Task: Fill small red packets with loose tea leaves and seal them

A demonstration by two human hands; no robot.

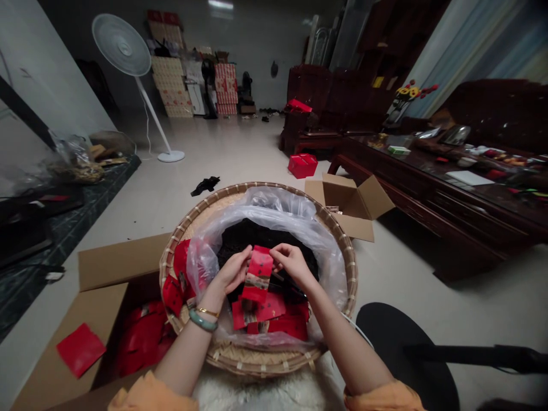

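Between my two hands is a small red packet point(259, 264) with a printed band near its lower end. The fingers of my left hand point(234, 270) are closed on its left edge, and my right hand point(291, 264) pinches the upper right corner. Both hands are over a clear plastic bag point(334, 260) spread open in a round woven bamboo basket point(351, 268). Dark loose material point(257, 231), of a kind I cannot make out, fills the bag's far part. More red packets point(286, 322) lie at its near side, and others point(173, 294) rest between bag and basket rim.
An open cardboard box point(103, 308) of red packets stands at the left, one packet point(81, 349) on its flap. Another open box point(355, 208) is beyond the basket, by a dark wooden table point(428, 188). A black round base point(402, 348) is at right, a white fan point(122, 45) farther off.
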